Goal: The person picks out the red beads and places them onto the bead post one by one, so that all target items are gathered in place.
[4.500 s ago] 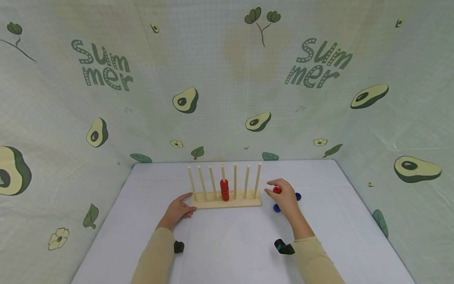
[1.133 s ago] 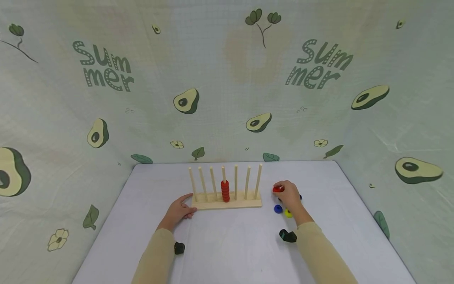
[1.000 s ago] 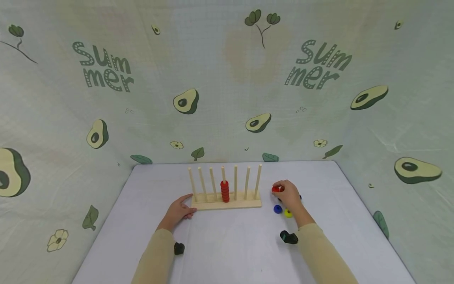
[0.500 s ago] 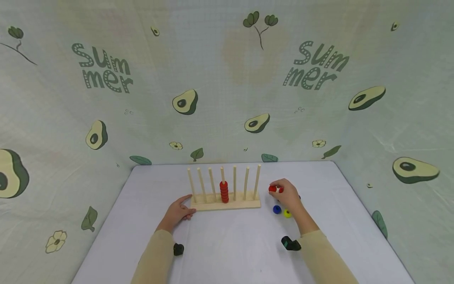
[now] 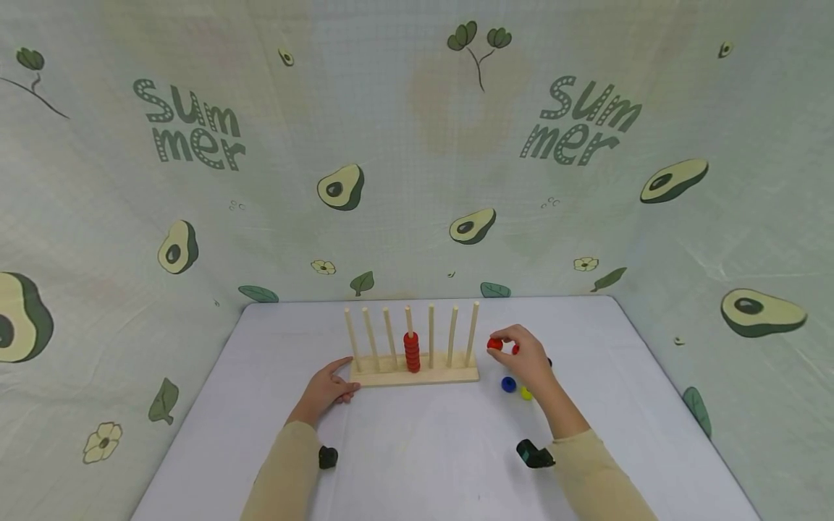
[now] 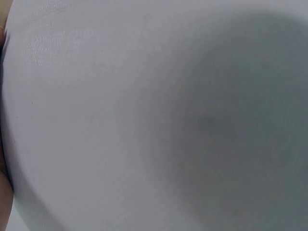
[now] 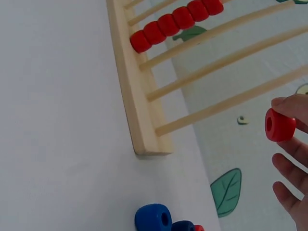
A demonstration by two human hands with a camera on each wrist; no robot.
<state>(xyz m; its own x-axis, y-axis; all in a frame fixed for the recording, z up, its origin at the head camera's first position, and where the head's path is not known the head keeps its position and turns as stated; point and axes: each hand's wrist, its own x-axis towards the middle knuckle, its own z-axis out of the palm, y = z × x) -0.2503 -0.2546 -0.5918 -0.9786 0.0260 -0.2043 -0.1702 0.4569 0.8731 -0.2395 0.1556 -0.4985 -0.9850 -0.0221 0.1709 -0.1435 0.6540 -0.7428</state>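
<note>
A wooden peg rack (image 5: 417, 374) stands mid-table with several upright pegs. Red beads (image 5: 413, 352) are stacked on its middle peg. At the rack's left end is my left hand (image 5: 323, 387), index finger at the back edge and thumb at the front, gripping the base. To the right of the rack, my right hand (image 5: 526, 359) pinches a red bead (image 7: 279, 125) between thumb and index finger. The right wrist view shows the bead's hole facing the pegs, the other fingers spread below it. The left wrist view shows mostly blank tabletop.
Near my right hand lie a blue bead (image 5: 509, 384), a partly covered yellow bead (image 5: 526, 393) and a dark blue bead (image 7: 183, 226). Another red bead (image 5: 515, 349) shows past my fingers. A printed cloth (image 5: 404, 145) hangs behind the table.
My right hand has picked up the red bead and moved slightly left and up toward the rack. My left hand stays at the rack's end, and the red stack looks the same.
</note>
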